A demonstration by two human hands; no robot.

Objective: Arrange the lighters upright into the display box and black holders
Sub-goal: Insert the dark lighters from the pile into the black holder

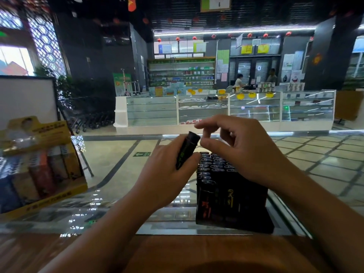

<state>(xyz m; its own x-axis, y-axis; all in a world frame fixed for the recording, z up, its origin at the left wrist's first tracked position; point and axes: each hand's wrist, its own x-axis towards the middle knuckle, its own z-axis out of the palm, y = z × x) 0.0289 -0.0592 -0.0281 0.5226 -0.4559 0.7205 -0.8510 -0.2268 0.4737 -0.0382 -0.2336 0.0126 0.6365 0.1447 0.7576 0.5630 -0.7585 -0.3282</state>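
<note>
My left hand (pixel 167 174) grips a black lighter (pixel 187 149) with green print, tilted, just left of the black holder (pixel 234 219). The holder stands on the glass counter and is packed with several upright black lighters (pixel 216 164). My right hand (pixel 242 148) hovers over the holder's top with fingers loosely bent, fingertips close to the held lighter's cap, holding nothing. At the left stands a yellow display box (pixel 51 196) with several upright coloured lighters (pixel 41 174) in it.
The glass counter (pixel 118 203) has a wooden edge (pixel 177 251) nearest me. A white board (pixel 27 99) stands behind the display box. Beyond the counter lie a tiled floor and distant shop counters with two people.
</note>
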